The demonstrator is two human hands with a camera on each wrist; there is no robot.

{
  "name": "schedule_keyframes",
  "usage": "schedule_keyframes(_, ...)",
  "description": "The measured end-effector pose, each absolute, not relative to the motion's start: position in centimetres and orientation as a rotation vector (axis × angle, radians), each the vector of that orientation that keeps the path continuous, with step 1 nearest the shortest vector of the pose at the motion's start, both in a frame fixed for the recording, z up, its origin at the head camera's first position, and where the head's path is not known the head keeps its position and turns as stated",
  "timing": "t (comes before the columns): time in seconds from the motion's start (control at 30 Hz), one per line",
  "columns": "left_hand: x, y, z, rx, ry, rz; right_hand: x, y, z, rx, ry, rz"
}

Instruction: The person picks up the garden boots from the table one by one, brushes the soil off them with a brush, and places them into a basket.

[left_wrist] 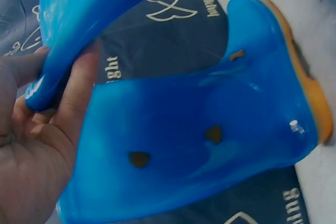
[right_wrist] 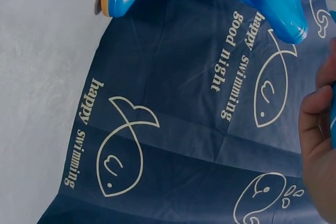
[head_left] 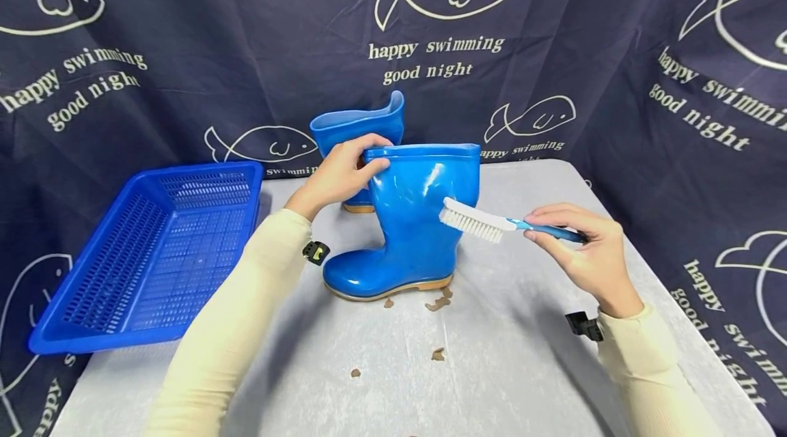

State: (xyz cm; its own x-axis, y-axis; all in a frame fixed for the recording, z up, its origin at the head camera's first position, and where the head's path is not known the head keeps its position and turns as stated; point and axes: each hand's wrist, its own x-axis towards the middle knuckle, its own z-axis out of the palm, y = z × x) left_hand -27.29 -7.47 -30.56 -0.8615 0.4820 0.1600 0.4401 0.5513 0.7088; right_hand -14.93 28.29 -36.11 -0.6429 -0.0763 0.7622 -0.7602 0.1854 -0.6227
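A blue rain boot (head_left: 412, 218) stands upright on the table, toe to the left. My left hand (head_left: 341, 171) pinches its top rim, thumb outside and fingers over the edge. To the right of the shaft, my right hand (head_left: 581, 246) grips the blue handle of a scrub brush (head_left: 476, 220). The brush's white head overlaps the shaft in the head view, bristles facing down; whether it touches cannot be told. A second blue boot (left_wrist: 173, 135) stands behind, with several brown patches on its side in the left wrist view.
A blue plastic basket (head_left: 147, 334) sits at the table's left. Brown flakes (head_left: 438, 354) lie on the grey table (head_left: 492, 382) in front of the near boot. A dark fish-print curtain (head_left: 295, 48) hangs behind and along the sides.
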Motion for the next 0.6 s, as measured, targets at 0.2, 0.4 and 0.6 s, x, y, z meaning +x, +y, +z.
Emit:
schedule_keyframes(0.2, -27.6, -6.1, -28.4, 0.848, 2.791, 1.025, -14.2, 28.7, -36.2, 0.695, -1.824, 1.528)
schedule_keyframes(0.4, -28.1, -4.6, -27.0, 0.786, 2.857, 0.824, -14.3, 29.3, -36.7, 0.595, -1.837, 1.486)
schedule_keyframes(0.6, -28.3, -2.4, -26.0, 0.876, 2.906, 0.657, -14.2, 29.6, -37.4, 0.424, -1.814, 1.508)
